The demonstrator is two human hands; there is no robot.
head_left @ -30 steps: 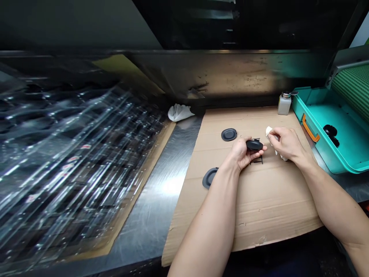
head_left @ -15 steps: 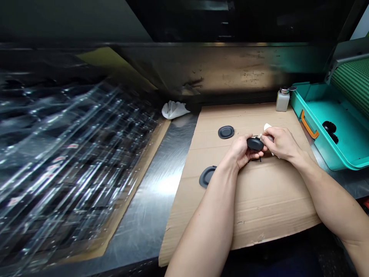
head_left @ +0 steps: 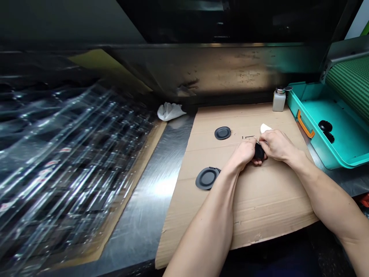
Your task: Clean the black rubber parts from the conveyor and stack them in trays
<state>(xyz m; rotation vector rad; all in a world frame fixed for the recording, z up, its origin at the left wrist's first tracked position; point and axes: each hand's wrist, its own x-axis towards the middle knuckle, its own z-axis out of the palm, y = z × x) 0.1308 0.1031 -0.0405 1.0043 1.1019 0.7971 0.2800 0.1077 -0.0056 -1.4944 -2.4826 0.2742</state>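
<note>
My left hand is closed around a small black rounded part above the cardboard sheet. Against the top of that part, my right hand pinches with its fingertips, and a white piece, perhaps cloth or paper, sticks out behind its fingers. The fingers hide much of the black part. One black oval piece lies flat on the cardboard beyond my left hand. A larger black oval piece lies nearer, partly behind my left forearm.
At the back right stands a bottle with a metal top. Beside it is a teal tray holding black parts. Crumpled white tissue lies on the metal surface. Stacked clear plastic packaging fills the left.
The black part has been turned between my hands and more of it is now covered by the fingers. My left wrist has rotated over it. The whole view has shifted slightly.
</note>
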